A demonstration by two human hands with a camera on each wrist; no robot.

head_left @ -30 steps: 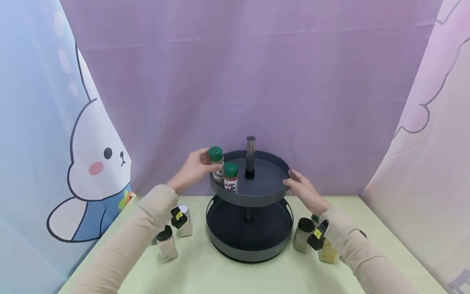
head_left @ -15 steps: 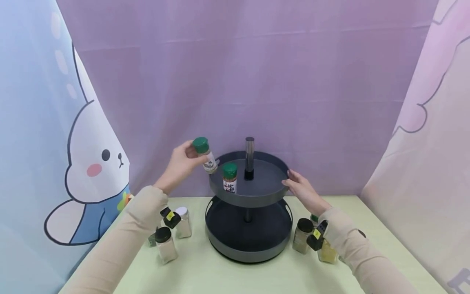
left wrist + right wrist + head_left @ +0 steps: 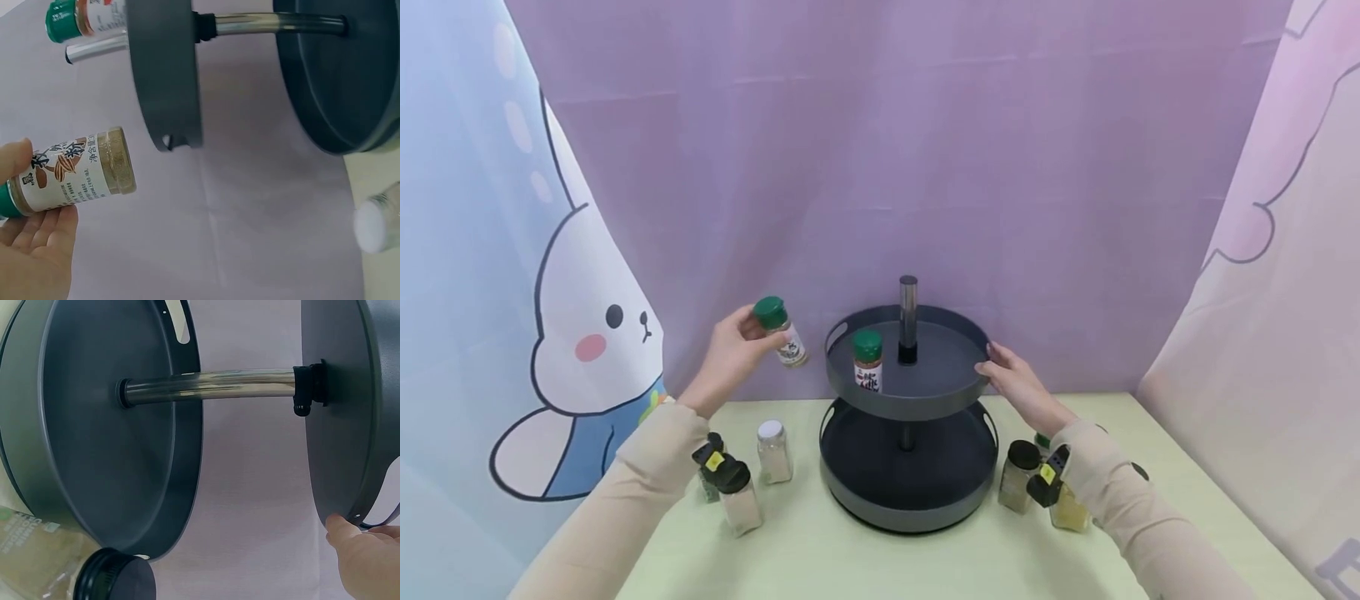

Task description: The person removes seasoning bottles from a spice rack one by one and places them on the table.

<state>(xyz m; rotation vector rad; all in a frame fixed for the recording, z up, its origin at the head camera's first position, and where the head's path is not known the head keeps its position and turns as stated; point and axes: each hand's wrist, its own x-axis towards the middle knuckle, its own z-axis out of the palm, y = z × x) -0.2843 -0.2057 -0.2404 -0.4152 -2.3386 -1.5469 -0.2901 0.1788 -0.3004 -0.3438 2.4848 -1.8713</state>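
My left hand point(image 3: 730, 354) grips a green-capped spice jar point(image 3: 790, 346) between thumb and fingers, in the air left of the two-tier turntable rack. In the left wrist view this labelled spice jar point(image 3: 78, 172) shows brown powder at its base, which points toward the rack. At the handle cutout on the right side of the upper tray point(image 3: 917, 408), my right hand point(image 3: 1018, 383) holds the rim, thumb on the outside. Another green-capped jar point(image 3: 868, 371) stands inside that tray, at its front left. The lower tray point(image 3: 910, 522) holds nothing.
Left of the rack stand a white-capped jar point(image 3: 775, 457), a black-capped jar point(image 3: 742, 508) and a partly hidden dark jar point(image 3: 710, 490). Several jars stand at the right, among them a black-capped jar point(image 3: 1018, 479) and a yellow-filled jar point(image 3: 1070, 510). A purple curtain point(image 3: 880, 167) hangs behind.
My left hand has lifted the green-capped spice jar out of the upper tray and carried it left, away from the rim. The right hand stays on the tray's rim.
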